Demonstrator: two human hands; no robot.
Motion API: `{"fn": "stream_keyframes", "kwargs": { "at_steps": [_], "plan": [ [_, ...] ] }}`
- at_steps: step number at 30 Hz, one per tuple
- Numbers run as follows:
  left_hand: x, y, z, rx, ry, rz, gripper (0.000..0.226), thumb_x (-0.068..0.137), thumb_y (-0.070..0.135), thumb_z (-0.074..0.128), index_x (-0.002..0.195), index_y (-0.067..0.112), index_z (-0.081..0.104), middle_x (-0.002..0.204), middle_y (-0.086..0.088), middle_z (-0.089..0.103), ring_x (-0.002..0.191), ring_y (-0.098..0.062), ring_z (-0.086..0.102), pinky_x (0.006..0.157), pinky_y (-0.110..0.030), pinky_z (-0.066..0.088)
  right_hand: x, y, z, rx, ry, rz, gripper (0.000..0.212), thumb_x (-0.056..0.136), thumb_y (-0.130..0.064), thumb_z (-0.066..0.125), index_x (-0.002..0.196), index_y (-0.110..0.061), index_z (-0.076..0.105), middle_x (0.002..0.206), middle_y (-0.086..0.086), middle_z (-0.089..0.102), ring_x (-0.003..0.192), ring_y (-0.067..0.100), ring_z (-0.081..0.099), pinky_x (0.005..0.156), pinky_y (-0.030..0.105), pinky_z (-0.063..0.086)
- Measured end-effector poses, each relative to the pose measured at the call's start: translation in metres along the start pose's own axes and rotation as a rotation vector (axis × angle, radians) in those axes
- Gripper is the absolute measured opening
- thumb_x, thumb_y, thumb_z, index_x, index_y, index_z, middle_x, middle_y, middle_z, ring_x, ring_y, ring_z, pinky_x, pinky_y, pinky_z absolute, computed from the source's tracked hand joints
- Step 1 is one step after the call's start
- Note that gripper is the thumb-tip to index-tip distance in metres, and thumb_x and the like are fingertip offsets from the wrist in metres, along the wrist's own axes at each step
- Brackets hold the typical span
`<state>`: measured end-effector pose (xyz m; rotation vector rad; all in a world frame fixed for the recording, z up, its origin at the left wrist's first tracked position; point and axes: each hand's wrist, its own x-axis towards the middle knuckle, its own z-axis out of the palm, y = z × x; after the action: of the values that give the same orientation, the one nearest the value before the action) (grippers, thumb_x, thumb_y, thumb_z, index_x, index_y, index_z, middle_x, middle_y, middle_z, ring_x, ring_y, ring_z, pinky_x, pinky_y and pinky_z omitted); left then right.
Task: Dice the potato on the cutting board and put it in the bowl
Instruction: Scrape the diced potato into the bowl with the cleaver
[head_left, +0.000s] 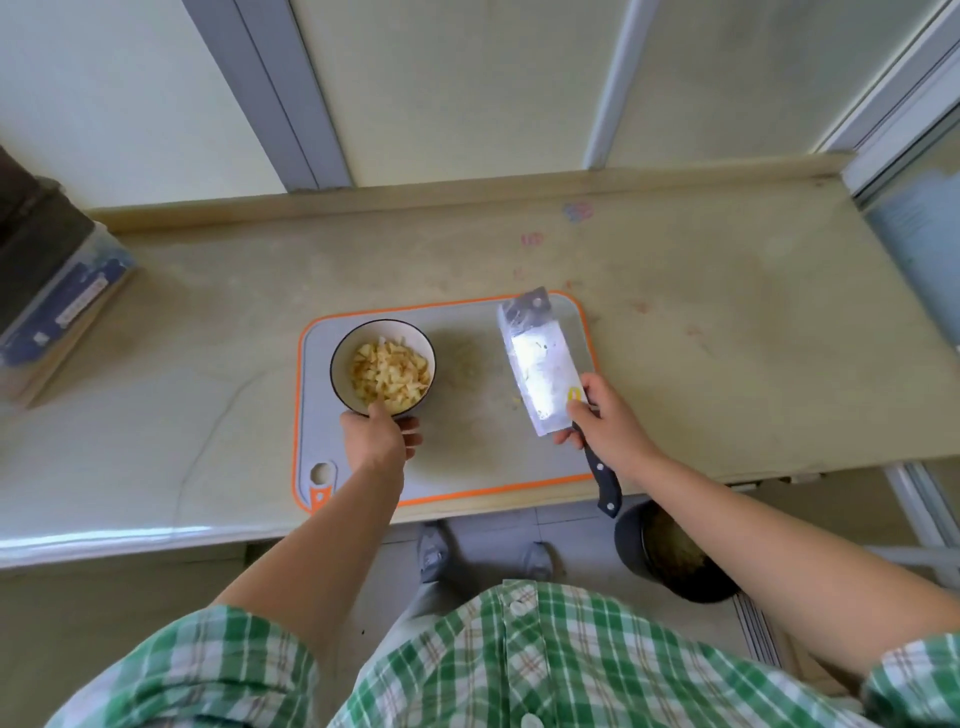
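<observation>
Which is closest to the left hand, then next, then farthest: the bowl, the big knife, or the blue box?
1. The bowl, right at the left hand, which grips its near rim.
2. The big knife, to the right over the cutting board, in the right hand.
3. The blue box, far left on the counter.

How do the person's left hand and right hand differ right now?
The left hand grips the bowl of potato dice by its near rim; the right hand holds the cleaver where blade meets handle. The left hand is over the left half of the cutting board, the right hand at its right edge. Both grip something.
</observation>
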<state>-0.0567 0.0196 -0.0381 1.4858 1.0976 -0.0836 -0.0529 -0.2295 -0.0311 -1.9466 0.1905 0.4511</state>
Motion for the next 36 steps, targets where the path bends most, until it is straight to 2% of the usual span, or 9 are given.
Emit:
{"fn": "stream_keyframes", "kwargs": {
  "at_steps": [5,9,13,16,19,22,25,31,36],
  "plan": [
    [-0.029,-0.019,0.005,0.105,0.022,-0.009,0.040,0.098,0.042,0.025,0.104,0.011,0.049,0.078,-0.011,0.064,0.071,-0.031,0.061,0.071,-0.041,0.051,0.013,0.013,-0.025,-0.007,0.144,0.122,0.008,0.101,-0.012,0.036,0.093,-0.009,0.037,0.079,0.007,0.048,0.055,0.020,0.067,0.048,0.025,0.040],
    [-0.045,-0.037,0.018,0.376,-0.112,0.461,0.030,0.097,0.021,0.036,0.090,0.016,0.064,0.088,-0.005,0.065,0.089,-0.027,0.062,0.083,-0.041,0.051,0.009,0.033,-0.032,-0.055,0.166,0.231,0.007,0.096,-0.004,0.035,0.093,-0.008,0.039,0.073,0.009,0.051,0.056,0.025,0.067,0.049,0.032,0.047],
    [-0.040,-0.043,0.028,0.802,-0.311,0.873,0.036,0.101,0.021,0.038,0.132,0.009,0.053,0.139,-0.009,0.050,0.131,-0.026,0.042,0.105,-0.034,0.033,-0.002,0.038,-0.016,-0.149,0.075,0.241,0.009,0.097,-0.006,0.035,0.102,-0.014,0.034,0.071,0.002,0.053,0.045,0.013,0.064,0.042,0.019,0.045],
    [-0.031,-0.047,0.039,1.026,-0.431,0.864,0.052,0.104,0.027,0.029,0.151,0.008,0.020,0.161,-0.009,0.012,0.149,-0.022,0.006,0.118,-0.032,0.006,-0.004,0.038,-0.001,-0.173,0.048,0.225,0.011,0.097,-0.008,0.036,0.102,-0.017,0.031,0.067,0.001,0.055,0.045,0.013,0.063,0.042,0.017,0.042],
    [-0.026,-0.053,0.051,1.159,-0.484,0.846,0.064,0.097,0.038,0.012,0.153,0.009,0.004,0.161,-0.009,-0.004,0.148,-0.020,-0.009,0.118,-0.033,-0.008,-0.002,0.033,0.008,-0.191,0.022,0.200,0.007,0.097,-0.007,0.036,0.097,-0.015,0.035,0.063,0.005,0.056,0.052,0.025,0.065,0.050,0.032,0.052],
    [-0.028,-0.060,0.061,1.172,-0.495,0.828,0.071,0.091,0.040,0.007,0.152,0.007,-0.002,0.161,-0.010,-0.008,0.147,-0.020,-0.015,0.117,-0.037,-0.013,0.003,0.028,0.017,-0.240,-0.007,0.179,0.009,0.097,-0.010,0.038,0.092,-0.016,0.037,0.059,0.007,0.057,0.055,0.033,0.067,0.057,0.040,0.054],
    [-0.030,-0.065,0.068,1.168,-0.482,0.808,0.063,0.099,0.036,0.012,0.151,0.007,-0.006,0.161,-0.008,-0.012,0.146,-0.018,-0.018,0.116,-0.039,-0.015,0.009,0.026,0.029,-0.324,-0.012,0.154,0.011,0.095,-0.014,0.041,0.105,-0.012,0.043,0.071,0.011,0.064,0.061,0.032,0.067,0.061,0.039,0.053],
    [-0.032,-0.065,0.073,1.125,-0.483,0.796,0.066,0.095,0.039,0.008,0.150,0.010,-0.014,0.161,-0.003,-0.013,0.141,-0.008,-0.025,0.116,-0.039,-0.015,0.018,0.022,0.042,-0.362,-0.018,0.097,0.013,0.095,-0.013,0.044,0.090,-0.020,0.034,0.065,-0.009,0.038,0.061,0.020,0.045,0.061,0.028,0.033],
    [-0.034,-0.053,0.073,0.986,-0.498,0.822,0.060,0.104,0.033,0.018,0.150,0.011,-0.013,0.160,-0.003,-0.014,0.143,-0.009,-0.021,0.118,-0.035,-0.014,0.013,0.020,0.026,0.083,-0.102,0.179,0.010,0.099,-0.009,0.042,0.090,-0.015,0.040,0.066,0.011,0.056,0.050,0.026,0.058,0.049,0.031,0.048]
  ]
}}
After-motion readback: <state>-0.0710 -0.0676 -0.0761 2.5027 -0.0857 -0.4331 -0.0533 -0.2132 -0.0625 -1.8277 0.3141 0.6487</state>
